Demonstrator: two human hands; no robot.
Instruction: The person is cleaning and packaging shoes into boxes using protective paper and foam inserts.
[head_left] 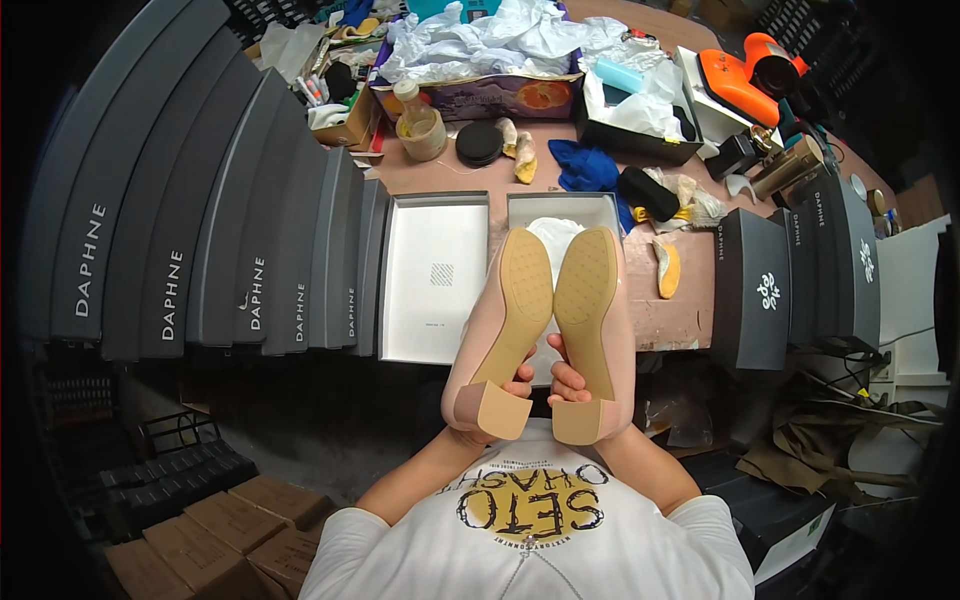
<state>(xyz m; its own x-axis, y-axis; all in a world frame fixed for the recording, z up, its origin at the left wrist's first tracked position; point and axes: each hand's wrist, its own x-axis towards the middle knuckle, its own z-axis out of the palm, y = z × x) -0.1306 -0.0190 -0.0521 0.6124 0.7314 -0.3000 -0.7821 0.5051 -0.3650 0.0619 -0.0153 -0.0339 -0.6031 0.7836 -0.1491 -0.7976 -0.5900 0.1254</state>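
Side by side I hold a pair of pink block-heeled pumps, soles facing me and toes pointing away. My left hand (pixel 519 380) is closed around the left pump (pixel 525 285), fingers showing at the inner side of its arch. Wrapped round the right pump (pixel 586 285) in the same way is my right hand (pixel 567 376). Both tan soles and square heels are in plain sight; the uppers are mostly turned from view. Beyond the toes lies an open shoe box (pixel 562 207) with white tissue in it, partly hidden by the pumps. A white-lined box lid (pixel 435 285) rests left of it.
Dark grey shoe boxes (pixel 220 200) stand in a row at left, with more boxes (pixel 752 290) at right. Farther back are a carton of tissue paper (pixel 475 95), a bottle (pixel 420 125), blue cloth (pixel 583 165) and an orange heat tool (pixel 738 88). Brown cartons (pixel 235 515) sit lower left.
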